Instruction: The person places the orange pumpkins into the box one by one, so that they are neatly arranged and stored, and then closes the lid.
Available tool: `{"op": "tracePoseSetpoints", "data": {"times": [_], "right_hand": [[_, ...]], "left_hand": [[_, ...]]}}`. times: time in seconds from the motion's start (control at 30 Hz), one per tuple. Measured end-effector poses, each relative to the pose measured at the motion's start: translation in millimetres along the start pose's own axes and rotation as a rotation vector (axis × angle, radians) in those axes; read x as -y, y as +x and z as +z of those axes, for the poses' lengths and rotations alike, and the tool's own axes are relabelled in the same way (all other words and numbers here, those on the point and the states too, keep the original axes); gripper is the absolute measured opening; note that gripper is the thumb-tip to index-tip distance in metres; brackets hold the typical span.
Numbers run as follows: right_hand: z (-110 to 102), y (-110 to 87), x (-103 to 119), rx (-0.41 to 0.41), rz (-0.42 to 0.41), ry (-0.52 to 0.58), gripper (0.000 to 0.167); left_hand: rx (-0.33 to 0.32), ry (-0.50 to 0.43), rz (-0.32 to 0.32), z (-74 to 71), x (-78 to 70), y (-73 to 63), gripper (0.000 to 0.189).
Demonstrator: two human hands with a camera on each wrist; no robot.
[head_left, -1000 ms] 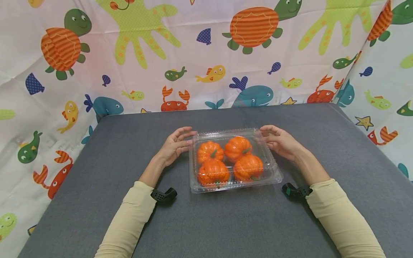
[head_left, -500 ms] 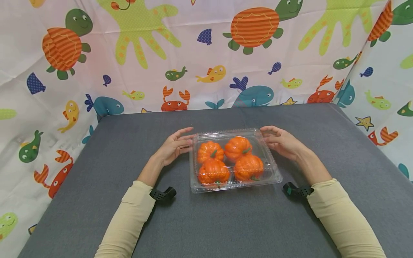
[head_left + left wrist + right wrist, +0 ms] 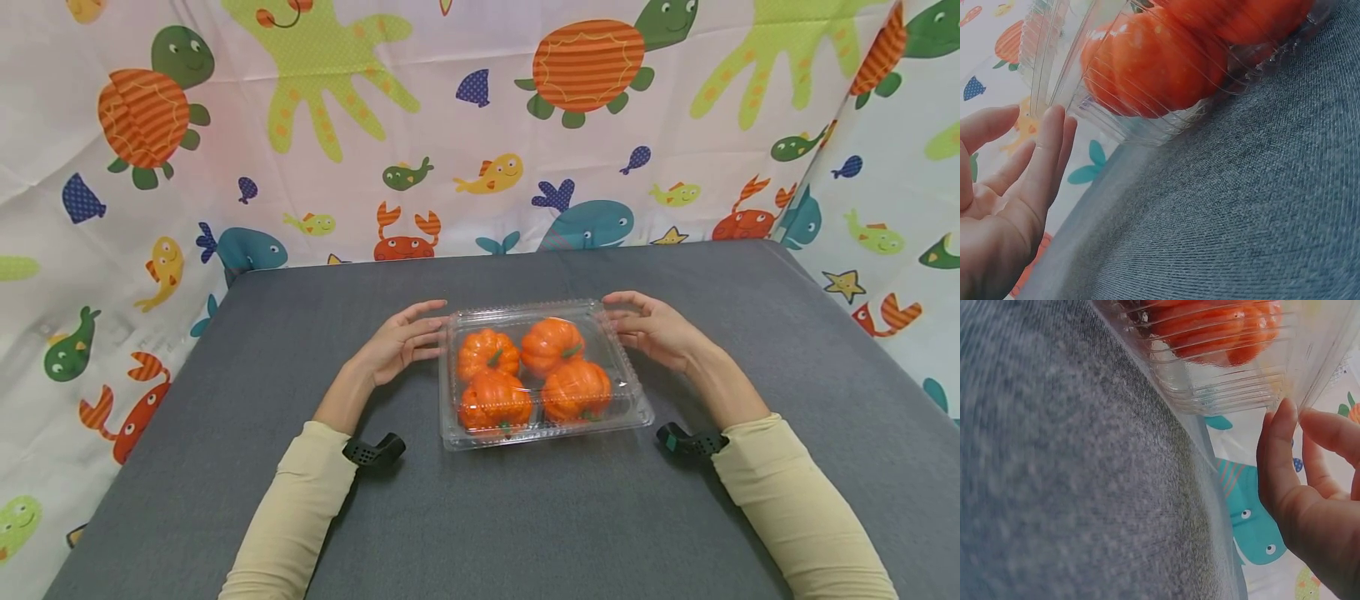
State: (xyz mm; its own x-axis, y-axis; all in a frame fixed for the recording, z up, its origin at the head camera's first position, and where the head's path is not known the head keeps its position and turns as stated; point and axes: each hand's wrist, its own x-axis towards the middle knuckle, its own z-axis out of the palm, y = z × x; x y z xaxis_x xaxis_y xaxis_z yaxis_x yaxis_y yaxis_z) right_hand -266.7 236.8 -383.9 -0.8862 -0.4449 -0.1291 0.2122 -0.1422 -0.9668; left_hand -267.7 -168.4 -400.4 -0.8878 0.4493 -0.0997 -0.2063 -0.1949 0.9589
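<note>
A clear plastic clamshell container (image 3: 636, 410) lies on the grey cloth with its lid down. Several small orange pumpkins (image 3: 552, 343) with green stems show through it. At the left side, my left hand (image 3: 396, 346) has its fingertips at the container's far left corner. Its thumb stands apart from the fingers in the left wrist view, the rim's corner between them. My right hand (image 3: 658, 332) pinches the rim at the far right corner with thumb and finger, seen close up in the right wrist view, where a pumpkin (image 3: 1222, 328) shows through the ribbed wall.
Grey cloth (image 3: 525, 525) covers the table under the container and both arms. Behind and beside it hangs a white curtain (image 3: 315, 192) printed with sea animals. A black band with a camera (image 3: 375, 450) sits at the left wrist, another (image 3: 690, 442) at the right.
My left hand has drawn slightly left and its thumb has spread away from the rim. The right hand and the container stay nearly where they were.
</note>
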Motion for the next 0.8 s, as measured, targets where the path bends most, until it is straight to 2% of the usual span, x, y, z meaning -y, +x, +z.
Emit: {"op": "tracePoseSetpoints", "data": {"times": [0.23, 0.4, 0.57, 0.7, 0.8], "right_hand": [[1.0, 1.1, 0.9, -0.045, 0.001, 0.012, 0.023], [2.1, 1.8, 0.2, -0.111, -0.022, 0.053, 0.022], [2.1, 2.7, -1.6, -0.188, -0.072, 0.112, 0.022], [2.6, 3.1, -1.4, -0.230, -0.097, 0.151, 0.023], [3.1, 3.3, -0.6, -0.242, -0.098, 0.159, 0.022]], "left_hand": [[0.000, 0.017, -0.016, 0.0, 0.2, 0.0, 0.049], [0.015, 0.102, -0.077, 0.4, 0.8, -0.8, 0.050], [0.088, 0.170, -0.146, 1.4, 1.2, -2.2, 0.034], [0.154, 0.177, -0.168, 3.0, 0.5, -3.2, 0.022], [0.172, 0.177, -0.178, 5.4, -1.1, -4.4, 0.017]]}}
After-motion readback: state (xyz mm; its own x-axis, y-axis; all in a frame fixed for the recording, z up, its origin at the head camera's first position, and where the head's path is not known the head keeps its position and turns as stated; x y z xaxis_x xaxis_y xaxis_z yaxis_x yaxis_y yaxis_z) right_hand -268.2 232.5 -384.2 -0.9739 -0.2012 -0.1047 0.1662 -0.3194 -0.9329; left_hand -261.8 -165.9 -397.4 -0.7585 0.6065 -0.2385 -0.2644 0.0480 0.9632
